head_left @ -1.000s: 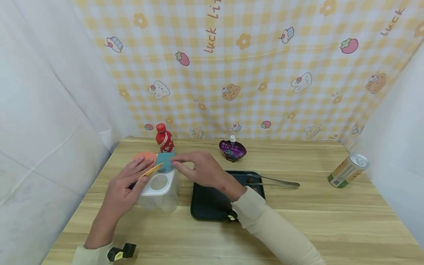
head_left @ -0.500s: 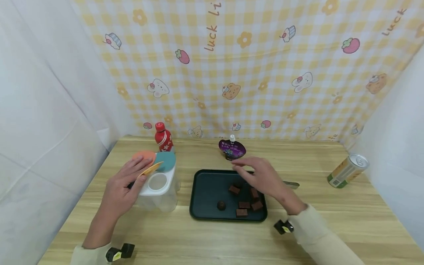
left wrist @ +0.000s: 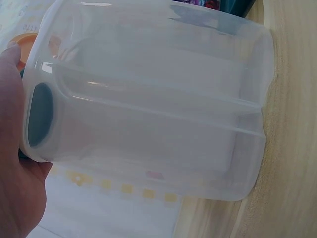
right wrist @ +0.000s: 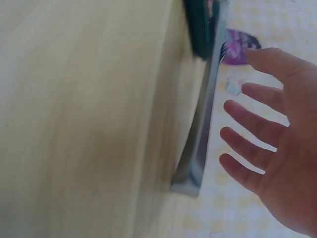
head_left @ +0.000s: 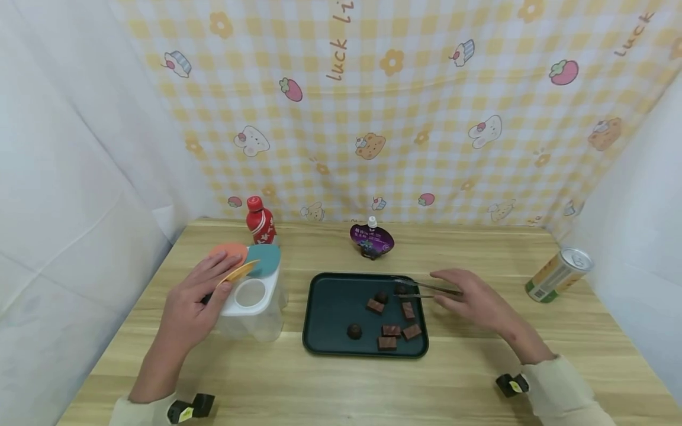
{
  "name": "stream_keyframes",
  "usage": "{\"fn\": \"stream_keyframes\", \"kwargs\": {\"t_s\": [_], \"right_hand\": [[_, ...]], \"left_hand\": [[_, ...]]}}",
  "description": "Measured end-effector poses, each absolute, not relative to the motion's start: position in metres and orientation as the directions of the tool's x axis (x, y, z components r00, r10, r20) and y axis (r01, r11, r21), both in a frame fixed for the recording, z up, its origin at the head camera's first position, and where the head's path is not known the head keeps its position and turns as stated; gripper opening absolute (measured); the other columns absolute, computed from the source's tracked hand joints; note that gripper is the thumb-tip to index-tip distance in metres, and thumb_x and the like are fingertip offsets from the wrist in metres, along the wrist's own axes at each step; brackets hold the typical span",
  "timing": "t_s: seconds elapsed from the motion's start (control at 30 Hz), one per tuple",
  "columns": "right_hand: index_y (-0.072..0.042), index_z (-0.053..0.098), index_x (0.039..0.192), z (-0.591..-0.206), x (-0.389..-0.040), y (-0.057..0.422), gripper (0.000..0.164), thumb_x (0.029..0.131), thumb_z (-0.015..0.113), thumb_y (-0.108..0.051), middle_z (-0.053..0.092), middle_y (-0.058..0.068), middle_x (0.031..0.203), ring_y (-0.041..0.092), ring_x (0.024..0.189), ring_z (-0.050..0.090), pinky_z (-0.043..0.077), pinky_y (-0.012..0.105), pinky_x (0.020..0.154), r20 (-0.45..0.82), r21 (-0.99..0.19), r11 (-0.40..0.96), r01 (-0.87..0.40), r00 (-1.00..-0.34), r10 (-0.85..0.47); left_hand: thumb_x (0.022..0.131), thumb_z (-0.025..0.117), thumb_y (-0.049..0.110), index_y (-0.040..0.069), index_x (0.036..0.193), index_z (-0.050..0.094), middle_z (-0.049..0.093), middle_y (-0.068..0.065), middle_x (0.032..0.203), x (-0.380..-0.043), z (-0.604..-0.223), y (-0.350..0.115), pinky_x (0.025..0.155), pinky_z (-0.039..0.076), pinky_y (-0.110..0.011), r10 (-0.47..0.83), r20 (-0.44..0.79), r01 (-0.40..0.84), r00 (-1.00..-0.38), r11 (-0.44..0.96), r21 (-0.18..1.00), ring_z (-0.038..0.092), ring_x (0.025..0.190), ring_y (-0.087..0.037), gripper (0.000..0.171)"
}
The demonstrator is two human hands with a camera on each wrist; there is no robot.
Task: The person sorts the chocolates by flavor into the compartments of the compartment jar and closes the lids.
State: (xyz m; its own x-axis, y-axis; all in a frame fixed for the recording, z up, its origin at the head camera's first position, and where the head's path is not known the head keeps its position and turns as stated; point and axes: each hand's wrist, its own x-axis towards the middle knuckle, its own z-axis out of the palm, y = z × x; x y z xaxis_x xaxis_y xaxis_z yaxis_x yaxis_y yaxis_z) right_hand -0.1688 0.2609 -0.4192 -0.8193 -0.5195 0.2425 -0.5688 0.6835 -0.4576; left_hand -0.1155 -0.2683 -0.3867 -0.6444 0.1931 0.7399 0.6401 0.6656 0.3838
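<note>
My left hand (head_left: 197, 299) lies over the top of a clear storage container (head_left: 256, 325), its fingers on the coral lid (head_left: 229, 252). A raised yellow lid (head_left: 238, 271) sits between thumb and index finger, beside a round opening (head_left: 250, 293). A teal lid (head_left: 263, 260) lies flat behind it. In the left wrist view the container's clear body (left wrist: 158, 104) fills the middle. My right hand (head_left: 474, 299), fingers spread, is at the handle end of metal tongs (head_left: 426, 287). The right wrist view shows a gap between the fingers and the tongs (right wrist: 198, 134).
A dark green tray (head_left: 330, 302) holds several chocolates (head_left: 391, 331), and the tongs' tips lie over its right rim. Behind stand a red bottle (head_left: 261, 222) and a purple pouch (head_left: 372, 239). A can (head_left: 559, 274) stands at the far right.
My right hand has moved from the teal lid rightward across the tray to the tongs' handle end. The teal lid, raised under its fingers earlier, now lies flat. My left hand has stayed on the container.
</note>
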Motion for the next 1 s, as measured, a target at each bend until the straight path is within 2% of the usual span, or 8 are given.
{"fn": "stream_keyframes", "kwargs": {"t_s": [0.17, 0.33, 0.5, 0.7, 0.83, 1.0], "right_hand": [[0.003, 0.061, 0.138, -0.427, -0.17, 0.272, 0.05, 0.095, 0.077, -0.019, 0.059, 0.021, 0.137, 0.044, 0.126, 0.054, 0.047, 0.063, 0.1, 0.168, -0.438, 0.731, -0.524, -0.846, -0.506], [0.0, 0.063, 0.138, -0.432, -0.174, 0.278, 0.048, 0.096, 0.076, -0.019, 0.055, 0.024, 0.141, 0.047, 0.13, 0.048, 0.042, 0.066, 0.103, 0.105, -0.448, 0.753, -0.482, -0.865, -0.491], [-0.004, 0.067, 0.134, -0.435, -0.178, 0.279, 0.041, 0.096, 0.076, -0.019, 0.056, 0.024, 0.14, 0.047, 0.129, 0.049, 0.042, 0.066, 0.103, 0.1, -0.454, 0.74, -0.496, -0.854, -0.511], [-0.001, 0.069, 0.131, -0.435, -0.181, 0.277, 0.038, 0.096, 0.075, -0.013, 0.058, 0.024, 0.137, 0.046, 0.127, 0.051, 0.043, 0.065, 0.103, 0.102, -0.448, 0.732, -0.513, -0.843, -0.528], [-0.003, 0.072, 0.127, -0.433, -0.18, 0.278, 0.033, 0.096, 0.075, -0.013, 0.063, 0.018, 0.131, 0.041, 0.122, 0.058, 0.048, 0.06, 0.099, 0.112, -0.425, 0.739, -0.523, -0.84, -0.53], [-0.006, 0.075, 0.12, -0.427, -0.182, 0.282, 0.026, 0.097, 0.075, -0.016, 0.072, 0.006, 0.117, 0.024, 0.102, 0.069, 0.058, 0.047, 0.083, 0.185, -0.472, 0.703, -0.532, -0.839, -0.511]], "left_hand": [[0.105, 0.062, 0.029, -0.007, 0.121, 0.072, 0.07, -0.015, 0.127, -0.116, -0.386, -0.269, 0.118, 0.033, -0.035, 0.201, 0.737, 0.639, -0.645, 0.67, 0.377, 0.055, 0.134, -0.024, 0.041], [0.104, 0.062, 0.028, -0.006, 0.121, 0.072, 0.07, -0.015, 0.127, -0.115, -0.386, -0.269, 0.118, 0.033, -0.034, 0.196, 0.733, 0.632, -0.652, 0.675, 0.381, 0.055, 0.134, -0.023, 0.04], [0.103, 0.064, 0.026, -0.006, 0.123, 0.072, 0.07, -0.014, 0.128, -0.114, -0.385, -0.269, 0.119, 0.032, -0.033, 0.189, 0.722, 0.62, -0.666, 0.679, 0.394, 0.054, 0.135, -0.022, 0.038], [0.103, 0.064, 0.027, -0.006, 0.123, 0.072, 0.07, -0.014, 0.128, -0.114, -0.385, -0.27, 0.119, 0.032, -0.033, 0.189, 0.721, 0.618, -0.667, 0.681, 0.393, 0.054, 0.135, -0.021, 0.039], [0.102, 0.065, 0.024, -0.006, 0.123, 0.072, 0.07, -0.014, 0.128, -0.114, -0.385, -0.27, 0.119, 0.032, -0.033, 0.19, 0.719, 0.619, -0.669, 0.679, 0.396, 0.055, 0.135, -0.022, 0.037], [0.099, 0.068, 0.018, -0.005, 0.124, 0.071, 0.069, -0.014, 0.13, -0.113, -0.384, -0.27, 0.119, 0.032, -0.034, 0.187, 0.705, 0.607, -0.684, 0.682, 0.408, 0.054, 0.135, -0.023, 0.034]]}}
